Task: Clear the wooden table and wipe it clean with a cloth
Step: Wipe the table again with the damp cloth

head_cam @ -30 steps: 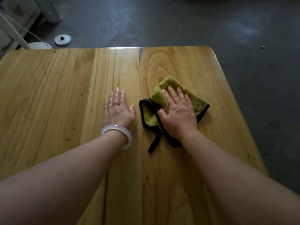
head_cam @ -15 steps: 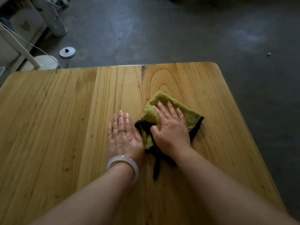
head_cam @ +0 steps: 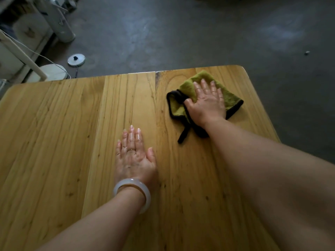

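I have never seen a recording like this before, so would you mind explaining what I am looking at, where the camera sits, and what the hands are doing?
There is no machine here: a person wears a wide-angle camera on the head, looking forward and down at their own two bare hands. The wooden table fills most of the view, with a dark floor beyond it. The right hand presses flat on a green cloth with black edging, near the table's far right corner. The left hand, with a pale bangle on its wrist, rests flat on the bare wood and holds nothing. Nothing else is seen on the table.
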`<state>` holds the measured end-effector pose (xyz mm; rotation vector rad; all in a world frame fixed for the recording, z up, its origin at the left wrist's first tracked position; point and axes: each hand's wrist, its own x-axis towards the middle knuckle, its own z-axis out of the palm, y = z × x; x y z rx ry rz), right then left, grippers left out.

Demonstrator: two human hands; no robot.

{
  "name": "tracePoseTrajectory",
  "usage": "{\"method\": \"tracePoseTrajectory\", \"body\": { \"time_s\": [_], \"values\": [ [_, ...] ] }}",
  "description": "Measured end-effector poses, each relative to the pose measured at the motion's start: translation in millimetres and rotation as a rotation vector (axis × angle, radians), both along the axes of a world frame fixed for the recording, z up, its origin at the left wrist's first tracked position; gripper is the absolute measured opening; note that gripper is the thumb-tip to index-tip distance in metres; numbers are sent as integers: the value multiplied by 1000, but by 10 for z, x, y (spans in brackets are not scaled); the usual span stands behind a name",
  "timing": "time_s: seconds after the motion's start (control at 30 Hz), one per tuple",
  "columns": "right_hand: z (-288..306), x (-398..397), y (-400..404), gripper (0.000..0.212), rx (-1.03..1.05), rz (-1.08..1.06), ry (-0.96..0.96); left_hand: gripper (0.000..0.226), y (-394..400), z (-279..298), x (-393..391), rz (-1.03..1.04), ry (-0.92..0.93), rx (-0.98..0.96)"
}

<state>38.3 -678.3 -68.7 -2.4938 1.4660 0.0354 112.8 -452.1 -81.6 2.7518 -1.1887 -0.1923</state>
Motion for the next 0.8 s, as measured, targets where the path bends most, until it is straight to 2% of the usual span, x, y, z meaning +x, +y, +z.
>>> {"method": "tracePoseTrajectory", "body": {
  "time_s": [0.17, 0.4, 0.63, 0.8],
  "values": [
    [4, -594, -94, 68, -5, -213, 12, 62, -16, 13, -5, 12, 13, 4],
    [31, -1228, 504, 70, -2, -295, -9, 62, -29, 26, 11, 3, 4, 11],
    [68, -1510, 1780, 77, 26, -196, -74, 61, -29, 62, -28, 0, -3, 10],
    [55, -1373, 2556, 80, 42, -66, -143, 60, -34, 38, -11, 1, -16, -6]
  ]
}}
